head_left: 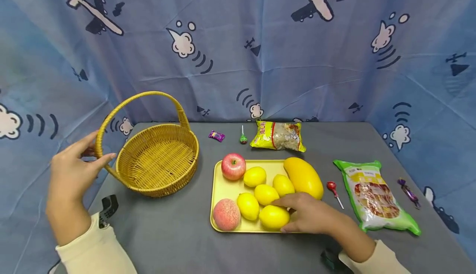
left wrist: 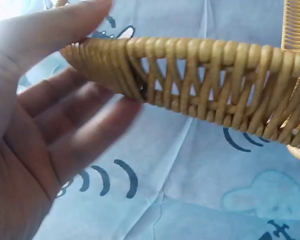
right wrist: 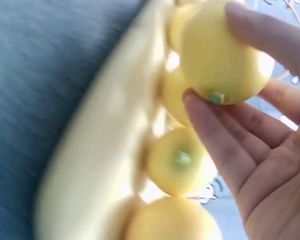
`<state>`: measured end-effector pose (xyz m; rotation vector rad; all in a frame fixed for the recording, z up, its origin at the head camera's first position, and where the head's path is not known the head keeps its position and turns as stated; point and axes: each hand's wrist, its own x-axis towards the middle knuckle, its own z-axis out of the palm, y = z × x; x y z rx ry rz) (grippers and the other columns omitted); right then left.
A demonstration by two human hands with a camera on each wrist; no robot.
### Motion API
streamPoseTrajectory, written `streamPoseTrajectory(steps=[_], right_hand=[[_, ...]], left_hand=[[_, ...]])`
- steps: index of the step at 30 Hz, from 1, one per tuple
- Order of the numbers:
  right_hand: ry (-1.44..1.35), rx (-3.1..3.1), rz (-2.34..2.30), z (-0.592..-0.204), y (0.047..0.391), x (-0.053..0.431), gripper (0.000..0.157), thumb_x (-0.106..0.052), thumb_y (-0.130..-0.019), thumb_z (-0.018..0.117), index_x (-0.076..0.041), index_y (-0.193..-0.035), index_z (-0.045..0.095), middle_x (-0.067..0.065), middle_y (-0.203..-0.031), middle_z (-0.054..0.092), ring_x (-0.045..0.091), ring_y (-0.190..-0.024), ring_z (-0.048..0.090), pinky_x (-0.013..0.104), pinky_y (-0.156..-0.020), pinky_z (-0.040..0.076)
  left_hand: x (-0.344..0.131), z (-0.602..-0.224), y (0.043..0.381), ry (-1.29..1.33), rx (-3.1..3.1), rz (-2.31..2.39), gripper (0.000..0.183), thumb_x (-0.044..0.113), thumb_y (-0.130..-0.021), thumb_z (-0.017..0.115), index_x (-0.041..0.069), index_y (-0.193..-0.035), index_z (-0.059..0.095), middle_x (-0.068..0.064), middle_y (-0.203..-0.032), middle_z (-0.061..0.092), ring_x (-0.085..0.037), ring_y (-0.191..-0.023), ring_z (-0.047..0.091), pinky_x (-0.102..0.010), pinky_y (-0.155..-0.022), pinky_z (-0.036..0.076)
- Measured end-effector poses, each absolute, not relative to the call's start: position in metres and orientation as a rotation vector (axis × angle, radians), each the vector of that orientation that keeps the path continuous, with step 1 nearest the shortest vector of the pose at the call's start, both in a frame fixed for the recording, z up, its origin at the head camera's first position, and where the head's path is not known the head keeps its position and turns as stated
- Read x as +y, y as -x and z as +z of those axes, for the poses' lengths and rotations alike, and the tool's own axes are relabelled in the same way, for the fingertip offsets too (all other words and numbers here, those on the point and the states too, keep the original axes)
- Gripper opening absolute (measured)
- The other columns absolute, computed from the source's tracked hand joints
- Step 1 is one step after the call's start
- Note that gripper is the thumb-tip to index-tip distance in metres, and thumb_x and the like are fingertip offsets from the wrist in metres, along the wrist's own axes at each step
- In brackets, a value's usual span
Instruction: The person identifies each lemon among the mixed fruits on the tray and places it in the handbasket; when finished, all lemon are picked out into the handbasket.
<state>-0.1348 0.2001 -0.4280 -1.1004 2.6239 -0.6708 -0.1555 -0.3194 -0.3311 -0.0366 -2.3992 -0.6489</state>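
My left hand (head_left: 68, 179) holds the golden wicker basket (head_left: 187, 178) by the left base of its arched handle. In the left wrist view the woven handle (left wrist: 205, 82) runs between thumb and fingers. At the front of a pale yellow tray (head_left: 227, 188), my right hand (head_left: 316, 215) pinches a lemon (head_left: 273, 217) between thumb and fingers. The right wrist view has this lemon (right wrist: 220, 55) close up, its green tip downward. Several more lemons (head_left: 248, 206) lie beside it on the tray, with an apple (head_left: 233, 166), a peach (head_left: 226, 215) and a mango (head_left: 304, 177).
Behind the tray lie a yellow snack bag (head_left: 279, 136), a green lollipop (head_left: 243, 138) and a purple wrapped candy (head_left: 217, 136). To the right are a red lollipop (head_left: 332, 186), a green-and-white food bag (head_left: 377, 195) and another wrapped candy (head_left: 409, 193). A blue patterned curtain (head_left: 238, 71) backs the grey table.
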Motion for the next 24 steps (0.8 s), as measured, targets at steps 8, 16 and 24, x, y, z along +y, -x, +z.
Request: streamPoseTrajectory(steps=[8,16,24], right_hand=[[1.112,2.725,-0.763,-0.398,0.161,0.198,0.058,-0.036,-0.066,0.078,-0.023,-0.118,0.056,-0.013,-0.112,0.051,0.004,-0.090,0.050,0.023,-0.073,0.049],[1.127,2.684,-0.973,-0.382,0.212,0.152,0.056,-0.032,-0.068,0.077,-0.026,-0.119,0.055,-0.011,-0.109,0.046,0.007,-0.095,0.049,0.022,-0.076,0.049],[1.136,2.651,-1.039,-0.374,0.256,0.088,0.056,-0.032,-0.068,0.078,-0.021,-0.118,0.057,-0.008,-0.102,0.049,0.008,-0.089,0.052,0.021,-0.073,0.049]], left_hand=[[-0.314,-0.332,0.160,0.001,-2.496,-0.609,0.071,0.020,-0.070,0.076,0.030,-0.132,0.043,-0.006,-0.085,0.053,-0.024,-0.083,0.052,-0.032,-0.064,0.033],[-0.306,-0.341,0.175,0.027,-2.335,-0.696,0.059,0.018,-0.064,0.080,0.017,-0.119,0.060,-0.004,-0.079,0.052,-0.020,-0.079,0.053,-0.023,-0.063,0.032],[-0.306,-0.346,0.174,0.014,-2.355,-0.804,0.060,0.025,-0.064,0.080,0.018,-0.120,0.059,-0.003,-0.083,0.056,-0.018,-0.083,0.056,-0.031,-0.072,0.040]])
